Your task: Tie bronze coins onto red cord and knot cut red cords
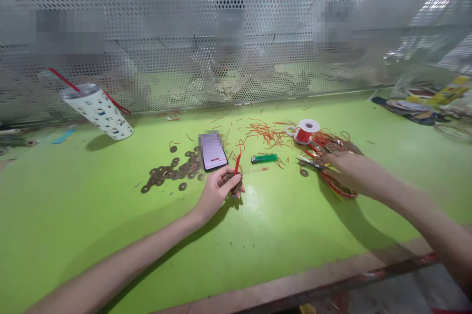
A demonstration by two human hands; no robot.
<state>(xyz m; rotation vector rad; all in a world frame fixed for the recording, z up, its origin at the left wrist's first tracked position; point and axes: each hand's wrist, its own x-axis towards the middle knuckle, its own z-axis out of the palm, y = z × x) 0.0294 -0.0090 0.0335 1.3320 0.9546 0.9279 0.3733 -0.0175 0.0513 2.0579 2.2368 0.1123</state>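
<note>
My left hand (223,188) is closed, pinching a dark round coin (236,185) with a red braided cord (238,162) standing up from it and ending in a thin loop. On the right, my right hand (344,166) is over a pair of scissors (313,164), its thumb and fingers closed about them near the pivot. The blades point left and the red handle (346,193) shows below the hand. Partly hidden behind this hand is a pile of coins with red cords (337,142). A single coin (304,172) lies under the blades.
Between the hands lies a green lighter (265,158). A phone (214,151) and scattered holed coins (173,171) are left of centre. Farther back are red cord scraps (267,133) and a spool of red cord (305,133). A tumbler (99,112) stands before the perforated metal screen (155,33).
</note>
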